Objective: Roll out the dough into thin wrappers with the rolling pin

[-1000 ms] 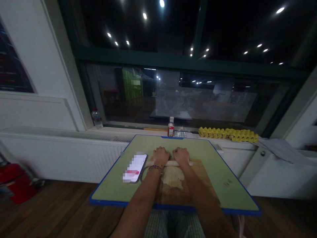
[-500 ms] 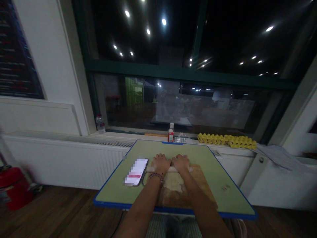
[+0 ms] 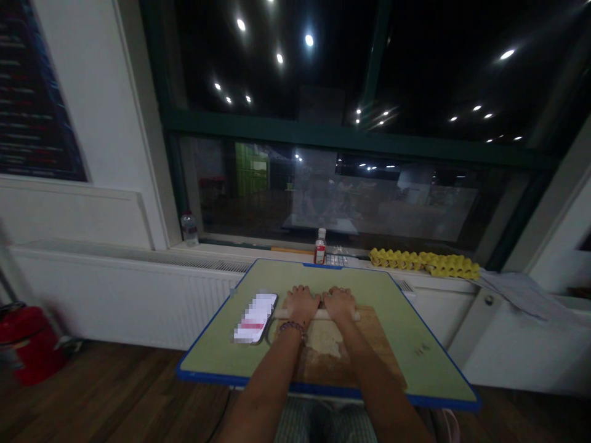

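Note:
A pale rolling pin (image 3: pixel 322 314) lies crosswise over the far part of a wooden board (image 3: pixel 376 344). My left hand (image 3: pixel 301 303), with a beaded bracelet at the wrist, grips the pin's left part from above. Close beside it, my right hand (image 3: pixel 340 304) grips the right part, with the two thumbs near each other. Flattened pale dough (image 3: pixel 324 339) with an uneven edge spreads over the board between my forearms. The undersides of both hands and part of the pin are hidden.
Left of the board, a lit phone (image 3: pixel 255 318) lies on the green, blue-edged table (image 3: pixel 212 360). On the windowsill behind stand a red-labelled bottle (image 3: pixel 320 247), a yellow egg tray (image 3: pixel 425 263) and a clear bottle (image 3: pixel 189 228). A radiator (image 3: pixel 124 301) runs along the wall.
The whole view has shifted slightly to the right in the picture. Both hands stay on the rolling pin, with barely any movement over the board.

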Demonstrator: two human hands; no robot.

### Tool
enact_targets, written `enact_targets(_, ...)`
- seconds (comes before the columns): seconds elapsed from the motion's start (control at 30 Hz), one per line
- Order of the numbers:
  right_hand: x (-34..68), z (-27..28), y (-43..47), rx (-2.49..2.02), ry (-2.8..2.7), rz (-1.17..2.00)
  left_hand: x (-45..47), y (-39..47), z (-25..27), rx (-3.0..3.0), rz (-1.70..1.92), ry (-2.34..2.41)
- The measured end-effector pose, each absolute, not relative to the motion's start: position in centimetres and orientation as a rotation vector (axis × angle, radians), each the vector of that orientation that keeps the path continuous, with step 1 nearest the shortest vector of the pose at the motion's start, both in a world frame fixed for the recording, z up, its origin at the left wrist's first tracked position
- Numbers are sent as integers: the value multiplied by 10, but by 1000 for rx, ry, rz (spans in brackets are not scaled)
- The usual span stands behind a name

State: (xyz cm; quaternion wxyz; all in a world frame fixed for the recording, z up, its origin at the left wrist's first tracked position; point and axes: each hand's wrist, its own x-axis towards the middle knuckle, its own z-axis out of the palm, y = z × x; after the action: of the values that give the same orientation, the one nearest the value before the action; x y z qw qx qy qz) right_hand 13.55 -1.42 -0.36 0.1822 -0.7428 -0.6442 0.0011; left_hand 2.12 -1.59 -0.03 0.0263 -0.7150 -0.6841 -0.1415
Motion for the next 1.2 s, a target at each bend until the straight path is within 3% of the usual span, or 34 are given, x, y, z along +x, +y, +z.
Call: enact_targets(1.2, 143, -4, 23, -2047, -1827, 38, 20, 24, -2, -2276, -480, -2095)
